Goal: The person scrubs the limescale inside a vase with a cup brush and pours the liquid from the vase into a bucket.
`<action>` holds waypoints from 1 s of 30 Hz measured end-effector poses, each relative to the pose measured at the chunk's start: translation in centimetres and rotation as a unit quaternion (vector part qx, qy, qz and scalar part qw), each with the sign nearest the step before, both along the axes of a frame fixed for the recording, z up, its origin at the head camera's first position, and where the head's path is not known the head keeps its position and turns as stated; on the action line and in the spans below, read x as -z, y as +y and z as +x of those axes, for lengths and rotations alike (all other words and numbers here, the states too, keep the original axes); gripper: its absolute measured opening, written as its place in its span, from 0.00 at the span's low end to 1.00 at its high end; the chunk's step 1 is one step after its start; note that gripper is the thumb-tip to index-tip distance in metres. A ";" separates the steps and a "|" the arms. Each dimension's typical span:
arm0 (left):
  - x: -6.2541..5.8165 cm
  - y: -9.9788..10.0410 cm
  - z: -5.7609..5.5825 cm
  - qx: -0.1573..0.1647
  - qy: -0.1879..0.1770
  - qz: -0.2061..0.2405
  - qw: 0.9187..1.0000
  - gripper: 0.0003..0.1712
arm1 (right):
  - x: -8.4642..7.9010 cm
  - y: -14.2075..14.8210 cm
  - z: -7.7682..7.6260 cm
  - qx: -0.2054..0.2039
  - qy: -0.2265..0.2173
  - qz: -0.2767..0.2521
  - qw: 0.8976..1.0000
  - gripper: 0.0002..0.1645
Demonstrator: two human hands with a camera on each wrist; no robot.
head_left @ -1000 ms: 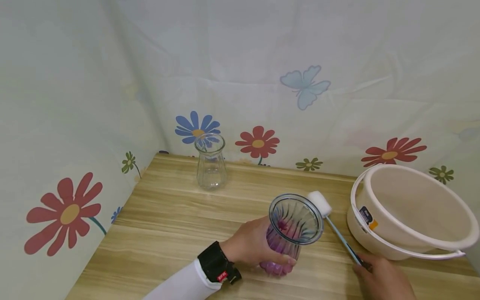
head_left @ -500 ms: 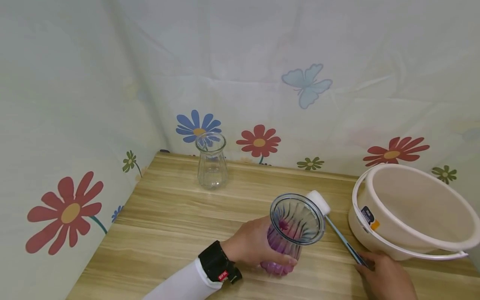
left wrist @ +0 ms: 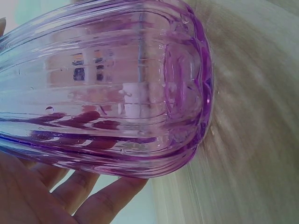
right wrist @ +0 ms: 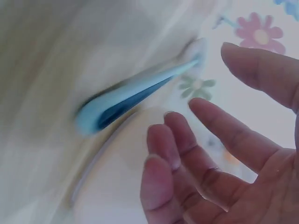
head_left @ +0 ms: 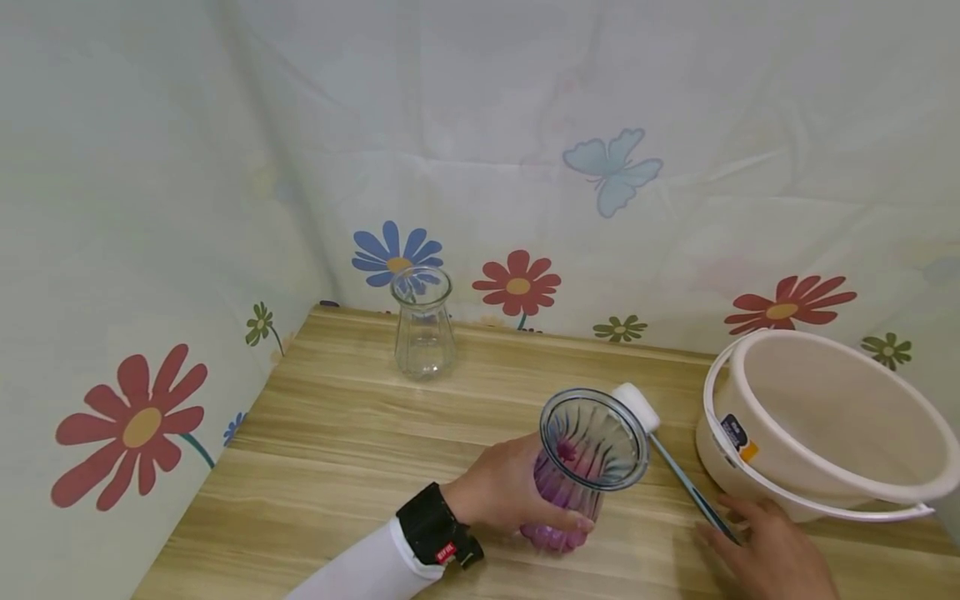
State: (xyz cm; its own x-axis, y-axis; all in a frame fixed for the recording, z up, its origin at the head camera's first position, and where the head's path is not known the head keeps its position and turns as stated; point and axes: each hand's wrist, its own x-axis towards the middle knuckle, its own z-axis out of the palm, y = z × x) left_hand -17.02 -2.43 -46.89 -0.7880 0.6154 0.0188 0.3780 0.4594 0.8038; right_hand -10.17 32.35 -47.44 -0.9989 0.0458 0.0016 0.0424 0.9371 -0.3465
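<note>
My left hand (head_left: 510, 492) grips a ribbed glass vase (head_left: 566, 500), purple low down and bluish at its wide rim. The left wrist view shows the vase's purple base (left wrist: 182, 88) close up, with fingers (left wrist: 110, 198) wrapped along one side. To the right of the vase, a sponge brush (head_left: 690, 479) with a white head and blue handle lies on the table. Spread and relaxed, my right hand (head_left: 776, 546) hovers beside the handle's end. In the right wrist view the handle (right wrist: 126, 100) is apart from the fingertips (right wrist: 159, 140), and nothing is held.
A cream bucket (head_left: 720, 467) with its handle lowered stands at the right, close to my right hand. Farther back at the left is a clear glass vase (head_left: 423, 342), upright on the wooden table (head_left: 337, 433). A flower-print curtain (head_left: 480, 192) borders the table's back and left.
My right hand has let go of the brush handle and its fingers have loosened and spread. The left hand and the purple vase have stayed nearly still.
</note>
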 end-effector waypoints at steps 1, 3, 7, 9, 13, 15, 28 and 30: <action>0.0 0.0 0.0 0.000 0.002 -0.001 1.000 0.44 | -0.2 -0.4 0.1 -0.005 0.011 -0.009 1.000 0.35; 0.0 0.0 0.0 0.001 0.004 0.000 1.000 0.44 | -0.5 -1.4 0.2 -0.021 0.038 -0.045 0.998 0.31; 0.1 0.0 0.0 0.003 0.003 0.004 1.000 0.44 | -1.2 -3.6 0.3 -0.058 0.086 -0.135 0.985 0.28; 0.1 0.0 0.0 0.002 0.003 0.004 1.000 0.44 | -1.6 -4.5 0.2 -0.077 0.096 -0.175 0.977 0.30; 0.1 0.0 0.0 0.004 -0.003 0.011 1.000 0.44 | -2.5 -6.0 -0.2 -0.123 0.080 -0.243 0.959 0.36; 0.2 0.0 -0.1 0.009 -0.008 0.018 1.000 0.44 | -3.0 -6.7 -0.5 -0.150 0.064 -0.280 0.946 0.38; 0.3 -0.1 -0.3 0.016 0.022 0.013 1.000 0.43 | -5.1 -11.9 -2.9 -0.289 0.001 -0.393 0.873 0.46; 0.3 -0.1 -0.3 0.015 0.026 0.009 1.000 0.42 | -5.0 -12.4 -3.1 -0.290 -0.012 -0.419 0.861 0.44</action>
